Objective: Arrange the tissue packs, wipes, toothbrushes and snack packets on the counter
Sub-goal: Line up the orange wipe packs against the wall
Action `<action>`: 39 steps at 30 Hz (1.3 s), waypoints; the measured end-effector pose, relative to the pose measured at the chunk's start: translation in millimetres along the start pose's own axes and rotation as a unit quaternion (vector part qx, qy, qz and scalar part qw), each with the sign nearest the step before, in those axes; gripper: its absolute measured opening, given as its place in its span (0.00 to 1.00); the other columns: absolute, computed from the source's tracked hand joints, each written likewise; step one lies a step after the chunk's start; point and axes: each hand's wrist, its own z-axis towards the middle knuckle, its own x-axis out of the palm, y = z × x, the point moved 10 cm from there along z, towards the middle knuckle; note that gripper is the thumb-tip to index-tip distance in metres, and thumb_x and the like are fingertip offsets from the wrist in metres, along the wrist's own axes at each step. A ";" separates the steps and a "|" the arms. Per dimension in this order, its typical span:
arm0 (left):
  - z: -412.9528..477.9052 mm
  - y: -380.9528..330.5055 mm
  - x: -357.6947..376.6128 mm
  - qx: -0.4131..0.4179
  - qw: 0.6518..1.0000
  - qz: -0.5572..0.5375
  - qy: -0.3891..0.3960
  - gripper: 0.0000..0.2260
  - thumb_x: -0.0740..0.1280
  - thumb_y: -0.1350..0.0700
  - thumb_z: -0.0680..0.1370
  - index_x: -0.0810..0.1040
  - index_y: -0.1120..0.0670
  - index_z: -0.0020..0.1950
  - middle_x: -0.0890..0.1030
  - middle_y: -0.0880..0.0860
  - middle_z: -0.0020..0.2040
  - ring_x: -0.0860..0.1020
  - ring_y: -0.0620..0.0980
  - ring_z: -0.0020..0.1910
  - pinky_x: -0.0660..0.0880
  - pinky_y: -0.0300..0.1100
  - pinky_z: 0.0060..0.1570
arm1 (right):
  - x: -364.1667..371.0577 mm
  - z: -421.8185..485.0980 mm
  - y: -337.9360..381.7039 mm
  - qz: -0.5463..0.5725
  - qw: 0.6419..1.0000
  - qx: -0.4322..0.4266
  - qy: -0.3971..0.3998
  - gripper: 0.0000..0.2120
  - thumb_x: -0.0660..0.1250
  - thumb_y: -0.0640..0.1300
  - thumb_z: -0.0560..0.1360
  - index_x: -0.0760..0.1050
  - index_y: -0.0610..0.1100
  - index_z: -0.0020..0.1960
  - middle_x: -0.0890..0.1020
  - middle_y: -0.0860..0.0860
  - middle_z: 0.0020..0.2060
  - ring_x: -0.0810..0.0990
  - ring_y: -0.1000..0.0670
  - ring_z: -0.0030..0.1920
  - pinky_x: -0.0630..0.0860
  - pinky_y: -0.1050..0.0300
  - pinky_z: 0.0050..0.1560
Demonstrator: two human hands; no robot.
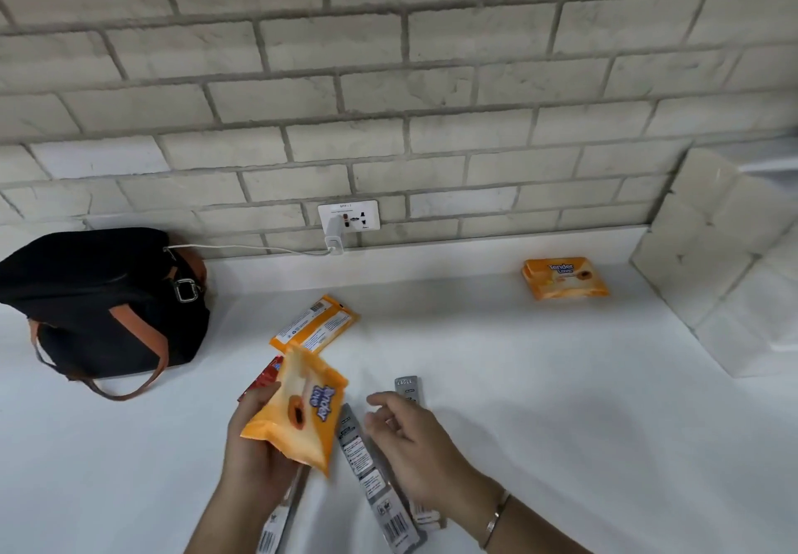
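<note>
My left hand (254,454) grips an orange wipes pack (298,411) and holds it tilted above the white counter (539,402). To its right my right hand (414,450) hovers with fingers apart and nothing in it, over grey toothbrush packs (371,480) that lie flat on the counter. A second orange pack (315,324) lies back side up just behind the held one. A third orange pack (563,278) lies face up at the far right by the wall. A red snack packet (263,376) peeks out from behind my left hand.
A black bag with brown straps (103,303) stands at the left of the counter. A charger (334,236) is plugged into the wall socket, and its white cable runs to the bag. A brick-faced corner (725,277) juts out at the right.
</note>
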 end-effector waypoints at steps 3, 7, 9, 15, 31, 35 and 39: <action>-3.3 29.8 42.6 -0.059 0.995 -0.055 0.050 0.27 0.66 0.50 0.71 0.79 0.66 0.64 0.81 0.67 0.56 0.81 0.65 0.52 0.73 0.62 0.66 | -14.1 -1.3 -13.8 0.182 0.980 0.075 -0.018 0.22 0.67 0.61 0.78 0.74 0.51 0.67 0.83 0.52 0.53 0.83 0.56 0.52 0.77 0.61 0.50; -11.6 61.3 97.1 -0.082 0.988 -0.008 0.131 0.19 0.62 0.50 0.76 0.88 0.61 0.41 0.85 0.64 0.40 0.85 0.60 0.34 0.81 0.51 0.39 | -39.0 -9.8 -51.8 0.354 0.921 0.150 -0.057 0.28 0.75 0.58 0.73 0.72 0.49 0.67 0.87 0.45 0.52 0.87 0.43 0.52 0.83 0.47 0.53; -11.2 78.6 114.2 -0.110 0.983 -0.010 0.149 0.20 0.61 0.50 0.76 0.87 0.61 0.37 0.85 0.65 0.38 0.85 0.60 0.32 0.81 0.54 0.38 | -49.9 -16.3 -70.1 0.389 0.903 0.171 -0.067 0.29 0.76 0.54 0.73 0.70 0.49 0.69 0.87 0.43 0.52 0.86 0.39 0.54 0.82 0.42 0.58; -6.3 128.3 148.3 -0.193 0.968 0.025 0.161 0.26 0.59 0.43 0.80 0.87 0.63 0.48 0.84 0.68 0.48 0.85 0.65 0.40 0.79 0.57 0.47 | -114.9 -38.7 -105.8 0.413 0.878 0.171 -0.173 0.18 0.75 0.38 0.73 0.78 0.41 0.61 0.88 0.42 0.48 0.86 0.45 0.43 0.80 0.53 0.43; 21.6 196.7 222.8 -0.107 0.962 0.213 0.134 0.12 0.72 0.57 0.78 0.83 0.57 0.61 0.87 0.60 0.52 0.84 0.58 0.46 0.80 0.47 0.39 | -233.1 -51.5 -140.6 0.251 0.931 0.129 -0.233 0.20 0.77 0.38 0.73 0.77 0.52 0.61 0.84 0.45 0.53 0.83 0.55 0.44 0.78 0.64 0.45; 46.7 218.8 235.2 -0.128 0.979 0.148 0.055 0.12 0.61 0.57 0.85 0.79 0.60 0.65 0.86 0.59 0.51 0.83 0.58 0.49 0.79 0.50 0.44 | -234.0 -44.9 -151.5 0.038 0.971 0.125 -0.202 0.18 0.74 0.45 0.73 0.76 0.58 0.61 0.79 0.54 0.58 0.77 0.59 0.55 0.70 0.74 0.53; 52.9 232.6 242.7 -0.146 0.973 0.177 0.034 0.14 0.59 0.55 0.86 0.79 0.61 0.64 0.85 0.59 0.49 0.83 0.57 0.49 0.78 0.51 0.46 | -230.6 -42.3 -158.2 -0.033 0.976 0.122 -0.179 0.29 0.63 0.60 0.68 0.75 0.54 0.68 0.77 0.55 0.60 0.73 0.54 0.64 0.70 0.61 0.64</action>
